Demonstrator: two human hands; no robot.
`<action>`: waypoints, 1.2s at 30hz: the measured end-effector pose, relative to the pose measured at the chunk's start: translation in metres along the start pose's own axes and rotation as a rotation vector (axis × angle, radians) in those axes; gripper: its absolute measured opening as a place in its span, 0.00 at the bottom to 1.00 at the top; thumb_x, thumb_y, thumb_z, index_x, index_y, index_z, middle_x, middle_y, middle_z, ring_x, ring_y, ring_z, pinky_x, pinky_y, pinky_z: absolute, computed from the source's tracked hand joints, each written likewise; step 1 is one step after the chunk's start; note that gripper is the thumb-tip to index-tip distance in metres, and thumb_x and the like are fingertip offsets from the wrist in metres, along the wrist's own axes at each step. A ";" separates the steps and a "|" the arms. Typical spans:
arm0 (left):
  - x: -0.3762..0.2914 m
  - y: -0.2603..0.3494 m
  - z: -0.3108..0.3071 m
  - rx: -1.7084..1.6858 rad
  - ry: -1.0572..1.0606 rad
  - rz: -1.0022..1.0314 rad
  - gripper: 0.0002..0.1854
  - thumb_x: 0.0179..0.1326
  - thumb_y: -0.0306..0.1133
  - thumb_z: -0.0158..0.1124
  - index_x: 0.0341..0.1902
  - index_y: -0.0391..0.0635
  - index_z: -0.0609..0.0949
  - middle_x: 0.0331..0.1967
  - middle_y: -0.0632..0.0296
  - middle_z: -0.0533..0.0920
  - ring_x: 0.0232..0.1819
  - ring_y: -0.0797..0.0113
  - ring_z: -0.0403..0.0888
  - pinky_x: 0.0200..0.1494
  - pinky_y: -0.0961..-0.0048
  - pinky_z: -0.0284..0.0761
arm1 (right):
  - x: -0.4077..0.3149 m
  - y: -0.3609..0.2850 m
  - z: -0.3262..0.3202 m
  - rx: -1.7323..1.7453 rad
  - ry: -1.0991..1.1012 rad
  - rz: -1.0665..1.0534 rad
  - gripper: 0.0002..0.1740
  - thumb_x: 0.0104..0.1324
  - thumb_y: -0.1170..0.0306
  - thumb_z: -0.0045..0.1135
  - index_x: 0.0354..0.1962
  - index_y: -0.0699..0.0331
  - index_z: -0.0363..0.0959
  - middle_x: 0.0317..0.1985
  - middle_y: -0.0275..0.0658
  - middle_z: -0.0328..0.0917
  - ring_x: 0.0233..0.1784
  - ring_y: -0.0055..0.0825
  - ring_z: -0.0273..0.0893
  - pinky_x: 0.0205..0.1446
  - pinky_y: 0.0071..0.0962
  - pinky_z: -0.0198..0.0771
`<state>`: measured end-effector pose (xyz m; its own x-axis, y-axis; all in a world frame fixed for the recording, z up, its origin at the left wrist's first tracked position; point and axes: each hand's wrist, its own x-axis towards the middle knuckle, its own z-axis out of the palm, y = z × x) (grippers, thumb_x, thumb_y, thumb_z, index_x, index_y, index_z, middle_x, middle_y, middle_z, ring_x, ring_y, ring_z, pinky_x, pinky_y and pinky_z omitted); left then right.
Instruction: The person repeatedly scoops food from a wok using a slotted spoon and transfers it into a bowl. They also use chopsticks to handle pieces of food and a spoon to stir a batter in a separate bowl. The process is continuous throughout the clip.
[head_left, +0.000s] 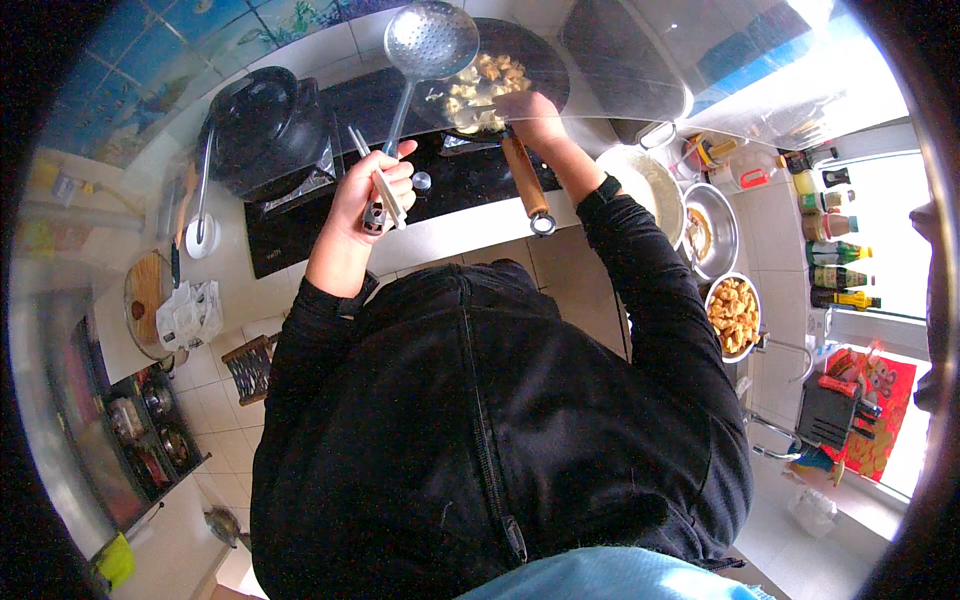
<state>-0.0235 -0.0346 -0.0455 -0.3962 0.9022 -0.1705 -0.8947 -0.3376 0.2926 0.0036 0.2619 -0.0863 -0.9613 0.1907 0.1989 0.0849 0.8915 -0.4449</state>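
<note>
My left hand (375, 191) grips the handle of a perforated metal skimmer (432, 41) together with a pair of chopsticks (386, 180). The skimmer's round head is raised at the left of a dark wok. My right hand (531, 118) is over the near side of that wok, just above its wooden handle (526, 174); its fingers are blurred behind a clear pane, so what they hold cannot be made out. Pale and golden food pieces (480, 86) lie in the wok on a black glass hob (442, 169).
Another dark wok (259, 127) stands on the hob's left side. To the right are a large pale bowl (649, 187), a steel bowl (709, 232) and a bowl of golden fried pieces (733, 316). Several bottles (838, 247) line the window sill. A transparent shield (615, 112) hangs over the wok.
</note>
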 end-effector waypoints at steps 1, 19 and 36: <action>0.000 -0.001 0.000 0.002 0.008 0.002 0.18 0.61 0.28 0.40 0.52 0.36 0.71 0.15 0.71 0.64 0.09 0.82 0.56 0.18 0.81 0.59 | 0.000 0.001 0.001 0.005 0.019 -0.015 0.11 0.58 0.69 0.49 0.36 0.52 0.78 0.34 0.37 0.79 0.38 0.38 0.78 0.41 0.34 0.72; 0.006 -0.017 0.017 -0.212 -0.125 0.021 0.20 0.60 0.29 0.42 0.54 0.34 0.68 0.16 0.67 0.63 0.12 0.77 0.58 0.11 0.82 0.53 | -0.010 0.011 -0.010 1.015 0.222 0.613 0.10 0.59 0.72 0.50 0.30 0.70 0.77 0.28 0.38 0.80 0.28 0.27 0.78 0.29 0.26 0.72; 0.016 -0.050 0.054 -0.230 -0.005 0.053 0.19 0.58 0.26 0.42 0.51 0.29 0.69 0.15 0.70 0.62 0.10 0.80 0.58 0.15 0.83 0.57 | -0.259 0.126 -0.116 0.173 0.332 0.505 0.12 0.65 0.66 0.48 0.35 0.66 0.76 0.26 0.38 0.78 0.28 0.26 0.75 0.32 0.26 0.68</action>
<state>0.0262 0.0112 -0.0117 -0.4437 0.8827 -0.1552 -0.8962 -0.4365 0.0792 0.2936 0.3724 -0.0925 -0.6786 0.7132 0.1758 0.4369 0.5842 -0.6839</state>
